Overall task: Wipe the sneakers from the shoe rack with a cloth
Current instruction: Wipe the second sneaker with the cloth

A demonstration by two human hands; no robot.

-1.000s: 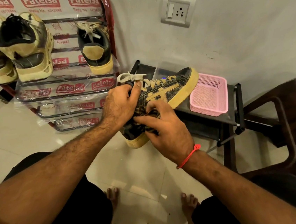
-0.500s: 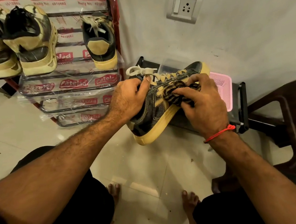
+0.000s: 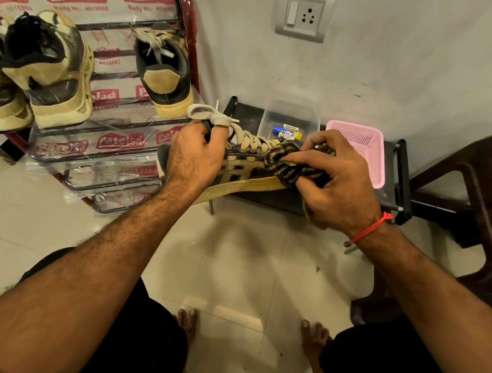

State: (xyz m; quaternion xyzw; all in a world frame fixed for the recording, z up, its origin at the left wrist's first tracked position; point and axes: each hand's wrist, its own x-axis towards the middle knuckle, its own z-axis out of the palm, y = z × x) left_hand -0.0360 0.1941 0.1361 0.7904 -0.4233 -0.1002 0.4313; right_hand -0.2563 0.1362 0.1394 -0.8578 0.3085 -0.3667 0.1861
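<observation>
The fingers (image 3: 302,157) of the right hand (image 3: 334,183) are curled around a bunched, dark-and-tan patterned cloth (image 3: 286,164), pressing it against the toe end of a dark sneaker (image 3: 238,164) with tan stripes and a pale yellow sole. The left hand (image 3: 194,156) grips the same sneaker at its heel and collar, fingers curled over the top edge beside the cream laces. The sneaker is held in the air, lying on its side with the sole facing the person, above the near left corner of a low black bench (image 3: 246,116). On the bench sit a clear plastic box (image 3: 290,117) and, at its right end, a pink mesh basket (image 3: 361,143). To the left stands a shoe rack (image 3: 104,146) wrapped in printed plastic, carrying three more sneakers on its top shelf. A wall socket (image 3: 304,13) is above.
</observation>
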